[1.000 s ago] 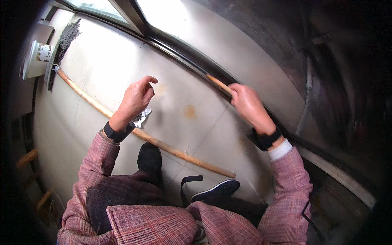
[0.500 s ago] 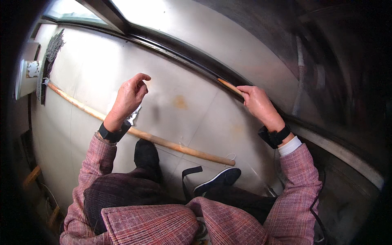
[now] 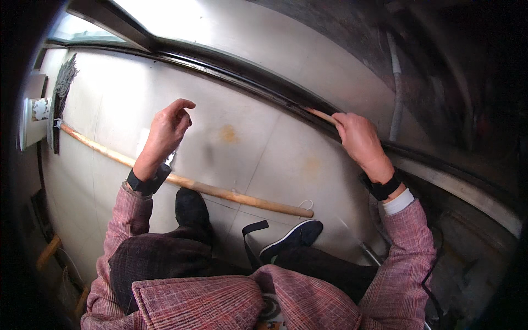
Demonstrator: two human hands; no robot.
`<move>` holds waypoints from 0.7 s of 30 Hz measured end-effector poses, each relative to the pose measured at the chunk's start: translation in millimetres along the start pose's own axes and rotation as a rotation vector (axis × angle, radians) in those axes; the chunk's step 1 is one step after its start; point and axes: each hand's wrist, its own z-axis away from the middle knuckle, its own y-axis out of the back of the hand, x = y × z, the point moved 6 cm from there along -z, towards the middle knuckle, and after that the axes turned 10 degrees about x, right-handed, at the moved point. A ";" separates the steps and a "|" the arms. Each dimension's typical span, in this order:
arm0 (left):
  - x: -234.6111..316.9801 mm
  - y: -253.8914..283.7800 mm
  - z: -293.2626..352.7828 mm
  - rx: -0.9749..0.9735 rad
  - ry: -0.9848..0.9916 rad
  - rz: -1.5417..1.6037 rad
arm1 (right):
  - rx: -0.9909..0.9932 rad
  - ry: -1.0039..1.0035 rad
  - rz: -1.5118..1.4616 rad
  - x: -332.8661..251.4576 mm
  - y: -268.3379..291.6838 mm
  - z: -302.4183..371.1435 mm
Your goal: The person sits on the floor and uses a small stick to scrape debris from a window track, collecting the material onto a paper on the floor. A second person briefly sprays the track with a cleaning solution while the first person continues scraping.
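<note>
My right hand (image 3: 360, 138) grips a thin wooden stick (image 3: 324, 115). The stick's narrow far end lies over the dark frame rail (image 3: 264, 91); whether it touches the rail I cannot tell. My left hand (image 3: 165, 129) hovers above the pale tiled floor (image 3: 212, 159), its fingers loosely bent, index finger and thumb apart, nothing visible between them. Behind the left wrist shows part of a small whitish thing (image 3: 170, 159), mostly hidden. Black bands circle both wrists.
Across the floor by my feet lies a mop's wooden handle (image 3: 220, 192), its grey string head (image 3: 65, 80) at the far left. Beside that stands a white container (image 3: 36, 124). A ribbed grey hose (image 3: 395, 82) runs at the right. A metal tube (image 3: 369, 253) is near my right shoe (image 3: 297, 239).
My right hand and the stick have shifted slightly to the right along the rail. My left hand stays bent in the air, and the whole view has shifted a little.
</note>
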 end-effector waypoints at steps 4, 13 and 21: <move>-1.3 -12.0 -0.8 -0.038 -0.029 -0.001 | 0.042 0.036 0.037 1.3 -9.1 18.6; 5.4 -18.0 1.5 -0.060 -0.031 -0.057 | 0.162 0.100 -0.083 -6.1 -33.0 2.6; 4.0 -18.7 1.8 -0.054 -0.048 -0.055 | 0.099 -0.047 -0.326 0.2 -50.5 5.6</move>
